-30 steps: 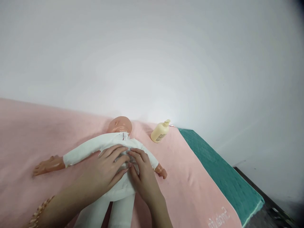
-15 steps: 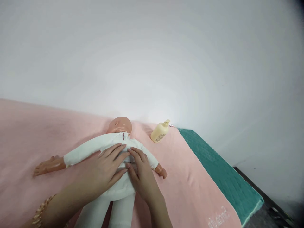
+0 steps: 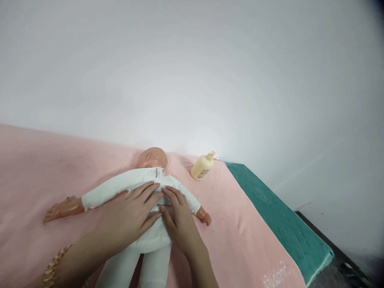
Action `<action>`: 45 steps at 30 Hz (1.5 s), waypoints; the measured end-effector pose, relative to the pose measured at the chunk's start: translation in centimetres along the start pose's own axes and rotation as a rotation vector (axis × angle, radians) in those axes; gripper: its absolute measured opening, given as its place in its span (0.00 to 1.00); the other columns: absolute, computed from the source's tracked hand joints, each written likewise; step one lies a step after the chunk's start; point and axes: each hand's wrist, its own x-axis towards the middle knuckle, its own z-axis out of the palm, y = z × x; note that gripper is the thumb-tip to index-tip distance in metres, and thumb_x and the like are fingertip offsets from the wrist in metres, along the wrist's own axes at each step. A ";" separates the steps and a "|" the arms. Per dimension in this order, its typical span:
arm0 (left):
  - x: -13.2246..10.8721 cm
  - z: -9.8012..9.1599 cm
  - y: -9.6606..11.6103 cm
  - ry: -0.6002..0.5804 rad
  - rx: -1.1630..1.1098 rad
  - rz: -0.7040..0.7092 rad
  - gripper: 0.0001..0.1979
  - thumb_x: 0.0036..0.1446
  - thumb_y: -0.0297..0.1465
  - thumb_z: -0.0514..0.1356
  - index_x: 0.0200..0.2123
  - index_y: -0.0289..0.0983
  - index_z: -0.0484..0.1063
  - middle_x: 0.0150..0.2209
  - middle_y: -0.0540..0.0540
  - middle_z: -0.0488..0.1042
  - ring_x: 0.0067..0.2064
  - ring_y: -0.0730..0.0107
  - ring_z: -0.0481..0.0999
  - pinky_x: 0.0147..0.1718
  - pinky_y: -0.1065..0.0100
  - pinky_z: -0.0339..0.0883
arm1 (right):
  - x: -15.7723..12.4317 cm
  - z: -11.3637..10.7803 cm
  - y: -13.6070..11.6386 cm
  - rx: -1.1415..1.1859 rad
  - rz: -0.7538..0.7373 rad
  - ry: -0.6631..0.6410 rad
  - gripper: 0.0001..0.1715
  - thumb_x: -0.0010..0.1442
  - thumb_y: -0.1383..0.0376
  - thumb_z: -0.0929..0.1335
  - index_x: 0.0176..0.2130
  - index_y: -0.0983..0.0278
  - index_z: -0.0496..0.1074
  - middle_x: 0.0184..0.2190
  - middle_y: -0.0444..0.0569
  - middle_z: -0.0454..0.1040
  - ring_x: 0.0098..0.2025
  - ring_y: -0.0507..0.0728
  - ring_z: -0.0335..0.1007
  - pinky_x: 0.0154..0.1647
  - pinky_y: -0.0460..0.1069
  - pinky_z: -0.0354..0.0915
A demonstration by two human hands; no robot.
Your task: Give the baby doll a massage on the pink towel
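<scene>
A baby doll (image 3: 156, 236) with a white cloth body lies stretched out, its plastic head (image 3: 153, 157) at the far end, no facial features toward me except an ear. My left hand (image 3: 133, 216) rests flat on the left side of the doll's torso, fingers extended. On the torso's right side lies my right hand (image 3: 179, 220), its fingers also laid out. The fingertips of both hands come close together at the middle of the torso. Neither hand grips anything. The doll's two plastic hands lie out to the sides.
A pale yellow pump bottle (image 3: 202, 166) stands right of the doll's head. Beneath everything is a pink towel (image 3: 240, 240) with white lettering. A green quilted cover (image 3: 282, 218) shows at the right, ending in an edge above the floor. A white wall (image 3: 186, 72) rises behind.
</scene>
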 end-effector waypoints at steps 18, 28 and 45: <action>-0.1 0.3 0.2 0.021 0.013 0.005 0.20 0.70 0.37 0.50 0.59 0.39 0.69 0.64 0.38 0.65 0.66 0.50 0.63 0.58 0.48 0.65 | 0.0 0.1 -0.1 0.008 0.019 -0.005 0.25 0.68 0.67 0.63 0.63 0.61 0.63 0.65 0.52 0.63 0.67 0.59 0.57 0.68 0.60 0.59; -0.4 1.2 0.3 0.031 0.012 -0.024 0.19 0.70 0.36 0.48 0.60 0.41 0.68 0.66 0.41 0.62 0.67 0.53 0.59 0.60 0.49 0.61 | 0.1 0.0 0.1 0.009 0.021 -0.011 0.25 0.68 0.67 0.63 0.64 0.61 0.63 0.65 0.52 0.63 0.67 0.59 0.57 0.69 0.59 0.58; -0.3 1.1 0.7 0.024 0.035 -0.031 0.19 0.68 0.32 0.50 0.59 0.42 0.69 0.67 0.42 0.62 0.67 0.51 0.59 0.58 0.47 0.64 | 0.2 0.3 0.4 0.010 0.014 -0.006 0.26 0.68 0.68 0.62 0.64 0.62 0.62 0.65 0.52 0.63 0.66 0.60 0.57 0.68 0.59 0.58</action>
